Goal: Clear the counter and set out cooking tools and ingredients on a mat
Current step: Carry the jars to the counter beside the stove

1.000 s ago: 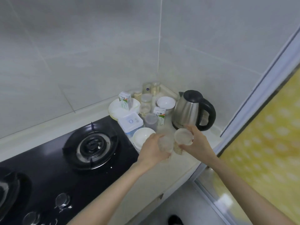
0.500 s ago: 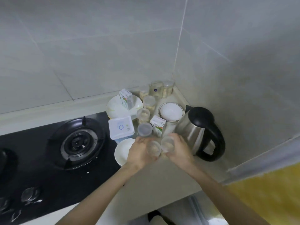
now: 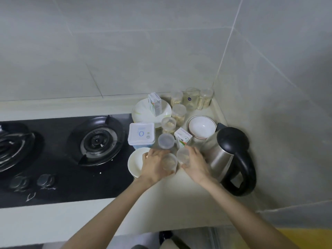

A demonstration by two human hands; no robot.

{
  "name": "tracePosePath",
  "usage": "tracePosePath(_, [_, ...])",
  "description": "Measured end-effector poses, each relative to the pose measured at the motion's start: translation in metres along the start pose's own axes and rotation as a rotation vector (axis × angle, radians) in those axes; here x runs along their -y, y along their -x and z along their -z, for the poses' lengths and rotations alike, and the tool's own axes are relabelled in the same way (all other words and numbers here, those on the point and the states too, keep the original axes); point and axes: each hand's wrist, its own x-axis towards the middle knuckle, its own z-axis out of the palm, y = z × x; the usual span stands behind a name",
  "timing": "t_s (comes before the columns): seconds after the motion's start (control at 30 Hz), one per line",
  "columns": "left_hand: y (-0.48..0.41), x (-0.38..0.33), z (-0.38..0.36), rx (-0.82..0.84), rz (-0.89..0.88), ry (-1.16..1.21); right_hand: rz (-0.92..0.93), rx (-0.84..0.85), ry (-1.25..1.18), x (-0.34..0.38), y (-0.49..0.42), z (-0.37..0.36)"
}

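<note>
My left hand (image 3: 154, 164) grips a small clear jar (image 3: 169, 163) with pale contents. My right hand (image 3: 195, 161) grips a second clear jar (image 3: 183, 155) right beside it. Both jars are low over the pale counter (image 3: 179, 200), near its corner. Just behind them stand a lidded clear jar (image 3: 166, 141), a small carton (image 3: 182, 138) and a white lidded box (image 3: 141, 134). A white bowl (image 3: 135, 162) sits partly under my left hand. I cannot tell whether the held jars touch the counter.
A steel kettle with black handle (image 3: 231, 159) stands close to my right hand. Further back are a rimmed bowl (image 3: 201, 127), a plate (image 3: 142, 112) holding a carton (image 3: 154, 106), and several jars (image 3: 192, 99) in the corner. The black gas hob (image 3: 97, 141) lies left.
The view has tilted down and turned left, and the doorway at right has left the frame. Both hands have kept their jars side by side and lowered them toward the counter in front of the kettle.
</note>
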Motion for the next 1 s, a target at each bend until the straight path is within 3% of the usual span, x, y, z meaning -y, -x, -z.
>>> tracePosePath(0.33, [0.016,0.014,-0.001,-0.113,0.048,0.180,0.141,-0.028,0.100,0.007,0.004,0.009])
tracePosePath(0.57, [0.044,0.026,0.042,-0.311,0.109,0.385,0.329,-0.122,0.008,0.052,0.013,0.034])
tracePosePath(1.0, [0.180,0.106,0.115,-0.711,0.372,0.460,0.746,0.087,-0.066,0.205,0.050,-0.015])
